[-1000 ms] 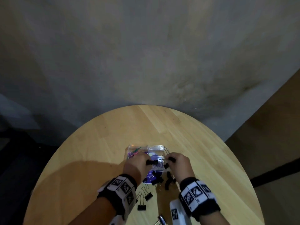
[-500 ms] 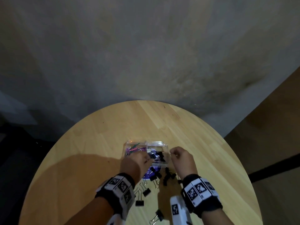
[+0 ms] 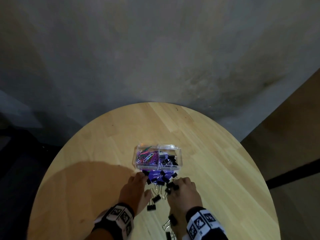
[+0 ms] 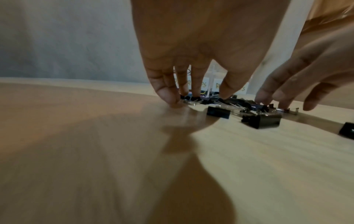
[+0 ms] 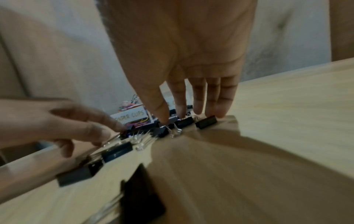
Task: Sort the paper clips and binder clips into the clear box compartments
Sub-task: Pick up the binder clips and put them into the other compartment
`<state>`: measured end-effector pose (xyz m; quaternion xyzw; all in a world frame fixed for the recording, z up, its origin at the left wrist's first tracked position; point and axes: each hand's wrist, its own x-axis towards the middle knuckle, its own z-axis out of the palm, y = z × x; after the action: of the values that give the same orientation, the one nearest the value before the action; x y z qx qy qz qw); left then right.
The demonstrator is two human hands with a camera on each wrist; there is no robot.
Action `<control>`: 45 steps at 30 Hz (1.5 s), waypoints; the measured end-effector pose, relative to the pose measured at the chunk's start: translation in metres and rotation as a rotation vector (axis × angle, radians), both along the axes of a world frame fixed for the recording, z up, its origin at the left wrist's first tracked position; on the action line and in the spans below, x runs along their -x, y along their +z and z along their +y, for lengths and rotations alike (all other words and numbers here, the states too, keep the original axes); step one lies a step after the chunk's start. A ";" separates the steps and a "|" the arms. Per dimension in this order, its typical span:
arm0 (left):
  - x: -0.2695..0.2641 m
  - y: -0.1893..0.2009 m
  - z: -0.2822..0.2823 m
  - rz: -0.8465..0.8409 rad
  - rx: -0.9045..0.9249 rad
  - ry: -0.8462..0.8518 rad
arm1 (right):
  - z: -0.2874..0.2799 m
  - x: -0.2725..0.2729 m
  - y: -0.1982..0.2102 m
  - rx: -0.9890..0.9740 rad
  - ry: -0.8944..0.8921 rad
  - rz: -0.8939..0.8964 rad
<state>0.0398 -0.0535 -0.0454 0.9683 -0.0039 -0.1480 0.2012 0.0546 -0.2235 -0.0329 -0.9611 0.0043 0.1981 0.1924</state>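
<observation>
A clear two-compartment box (image 3: 180, 159) stands mid-table. Its left half holds coloured paper clips (image 3: 147, 157), its right half black binder clips (image 3: 170, 161). In front of it, loose black binder clips (image 3: 155, 199) lie scattered, some on a purple card (image 3: 155, 175). My left hand (image 3: 142, 177) reaches down at the pile's left edge, fingertips (image 4: 170, 98) on the wood and on a small clip (image 4: 191, 100). My right hand (image 3: 175, 185) has straight fingers (image 5: 199, 106) touching two clips (image 5: 205, 122), with its thumb on another (image 5: 162, 131). Neither hand lifts anything.
The round wooden table (image 3: 216, 153) has bare wood beyond and beside the box. More binder clips (image 3: 170, 222) lie near the front edge between my wrists. A grey floor surrounds the table, with a brown surface at the right.
Both hands have drawn back from over the box to the loose pile in front of it. The binder clips they held over the box are gone from their fingers.
</observation>
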 end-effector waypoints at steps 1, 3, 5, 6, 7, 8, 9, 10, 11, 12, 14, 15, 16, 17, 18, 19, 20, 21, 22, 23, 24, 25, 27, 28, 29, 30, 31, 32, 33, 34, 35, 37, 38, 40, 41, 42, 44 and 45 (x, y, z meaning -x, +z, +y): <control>0.000 0.001 0.000 -0.013 -0.006 -0.012 | 0.004 0.002 0.000 -0.005 0.009 -0.040; 0.001 0.002 0.001 -0.024 -0.009 -0.030 | 0.008 0.003 -0.002 0.009 0.082 -0.066; 0.002 0.000 0.002 -0.007 -0.004 -0.048 | 0.012 0.003 -0.005 0.051 0.206 -0.020; 0.002 -0.001 0.002 0.003 -0.004 -0.062 | 0.013 0.003 -0.006 0.077 0.253 0.002; 0.003 -0.002 0.002 0.009 -0.004 -0.077 | 0.014 0.003 -0.006 0.098 0.282 0.014; 0.003 -0.002 0.002 0.015 -0.006 -0.095 | 0.015 0.002 -0.006 0.107 0.291 0.020; 0.004 -0.002 0.002 0.019 -0.008 -0.115 | 0.016 0.002 -0.005 0.107 0.287 0.026; 0.006 -0.002 0.001 0.025 -0.006 -0.133 | 0.016 0.002 -0.005 0.105 0.276 0.031; 0.008 -0.002 0.001 0.028 0.003 -0.143 | 0.016 0.002 -0.004 0.105 0.264 0.032; 0.010 -0.002 0.001 0.027 0.016 -0.145 | 0.017 0.003 -0.003 0.102 0.251 0.030; 0.012 -0.001 0.001 0.000 0.042 -0.137 | 0.016 0.003 -0.003 0.093 0.226 0.017; 0.013 -0.001 0.002 -0.018 0.047 -0.136 | 0.015 0.003 -0.003 0.091 0.221 0.000; 0.012 -0.001 0.003 -0.029 0.046 -0.141 | 0.014 0.002 -0.003 0.096 0.227 -0.019; 0.011 -0.001 0.004 -0.024 0.037 -0.158 | 0.013 0.001 -0.005 0.108 0.249 -0.037; 0.010 -0.001 0.005 -0.006 0.019 -0.187 | 0.012 0.000 -0.007 0.125 0.287 -0.053; 0.010 -0.002 0.006 0.022 -0.006 -0.225 | 0.012 0.000 -0.009 0.142 0.334 -0.061; 0.009 -0.002 0.007 0.056 -0.033 -0.264 | 0.012 0.000 -0.011 0.155 0.374 -0.060; 0.009 -0.002 0.007 0.085 -0.051 -0.292 | 0.014 0.000 -0.012 0.162 0.396 -0.056; 0.009 -0.002 0.007 0.108 -0.052 -0.300 | 0.014 0.000 -0.012 0.164 0.402 -0.052; 0.009 -0.001 0.006 0.125 -0.039 -0.291 | 0.015 0.001 -0.011 0.157 0.388 -0.044; 0.009 -0.001 0.004 0.140 -0.016 -0.269 | 0.014 0.001 -0.010 0.145 0.362 -0.033; 0.010 0.000 0.003 0.152 0.014 -0.240 | 0.014 0.003 -0.009 0.135 0.338 -0.019; 0.010 0.000 0.000 0.168 0.092 -0.157 | 0.013 0.003 -0.007 0.123 0.312 0.003; 0.009 -0.001 -0.001 0.183 0.125 -0.115 | 0.013 0.004 -0.006 0.120 0.310 0.011; 0.009 -0.001 -0.002 0.193 0.144 -0.085 | 0.014 0.004 -0.005 0.123 0.314 0.016; 0.008 -0.002 -0.003 0.200 0.149 -0.065 | 0.015 0.004 -0.004 0.132 0.325 0.019; 0.008 -0.001 -0.004 0.211 0.156 -0.052 | 0.016 0.004 -0.004 0.141 0.338 0.019; 0.008 0.000 -0.004 0.217 0.166 -0.039 | 0.017 0.005 -0.003 0.152 0.346 0.022; 0.008 0.001 -0.004 0.221 0.181 -0.030 | 0.017 0.005 -0.003 0.156 0.348 0.025; 0.008 0.002 -0.004 0.228 0.193 -0.021 | 0.017 0.006 -0.002 0.153 0.345 0.026; 0.008 0.004 -0.003 0.233 0.206 -0.013 | 0.015 0.006 -0.001 0.140 0.330 0.021; 0.006 0.008 -0.001 0.246 0.202 0.008 | 0.012 0.005 0.003 0.086 0.275 0.014; 0.003 0.009 0.000 0.264 0.204 0.027 | 0.011 0.004 0.004 0.053 0.232 0.014; -0.004 0.013 0.004 0.321 0.218 0.063 | 0.008 0.002 0.007 -0.021 0.117 0.029; -0.007 0.016 0.005 0.359 0.222 0.077 | 0.007 0.000 0.009 -0.075 0.058 0.044; -0.011 0.020 0.006 0.396 0.223 0.096 | 0.004 -0.002 0.012 -0.136 -0.001 0.062; -0.017 0.029 0.005 0.458 0.253 0.153 | -0.002 -0.006 0.022 -0.250 -0.087 0.092; -0.022 0.034 0.003 0.475 0.272 0.168 | -0.004 -0.009 0.030 -0.290 -0.103 0.089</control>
<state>0.0614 -0.0502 -0.0110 0.8674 0.1040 -0.3516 0.3363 0.0633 -0.2278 -0.0033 -0.9120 0.0333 0.2290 0.3386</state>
